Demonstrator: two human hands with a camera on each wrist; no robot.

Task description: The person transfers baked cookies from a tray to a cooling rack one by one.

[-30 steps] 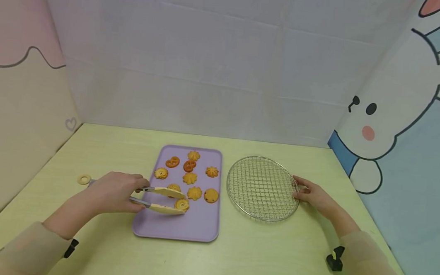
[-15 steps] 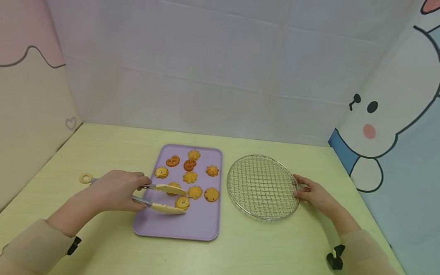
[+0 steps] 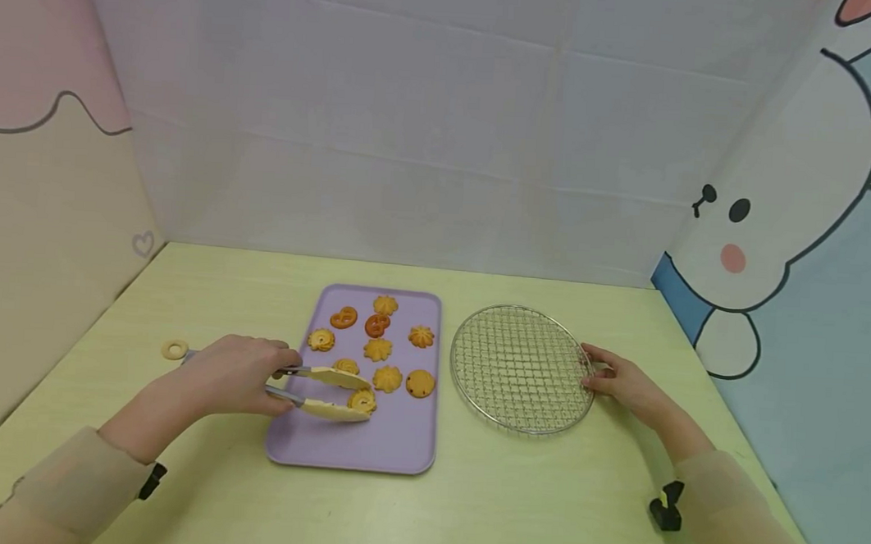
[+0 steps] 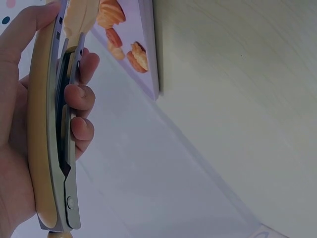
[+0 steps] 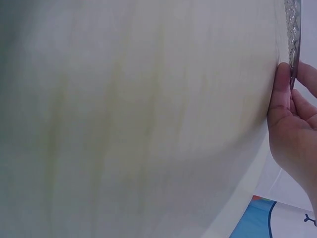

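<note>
My left hand [image 3: 241,374] grips a pair of tongs [image 4: 42,124] with cream-coloured tips and handle covers. The tong tips [image 3: 335,412] are spread on either side of a round swirl cookie [image 3: 361,401] on the purple tray [image 3: 352,455]. Behind the upper tip, another swirl cookie [image 3: 346,366] is partly hidden. To the right of the tray lies a round wire rack [image 3: 522,367]. My right hand [image 3: 625,387] pinches the rack's right rim between thumb and fingers, which also shows at the edge of the right wrist view.
Several other cookies lie on the tray, among them two pretzels [image 3: 343,317], a flower-shaped cookie [image 3: 387,379] and a round dotted cookie [image 3: 420,383]. The pale wooden table [image 3: 497,505] ends at a white back wall [image 3: 428,140], with printed side walls left and right.
The hands, tongs, cookies and rack hold nearly the same places. Only a slight shift of the whole head view shows.
</note>
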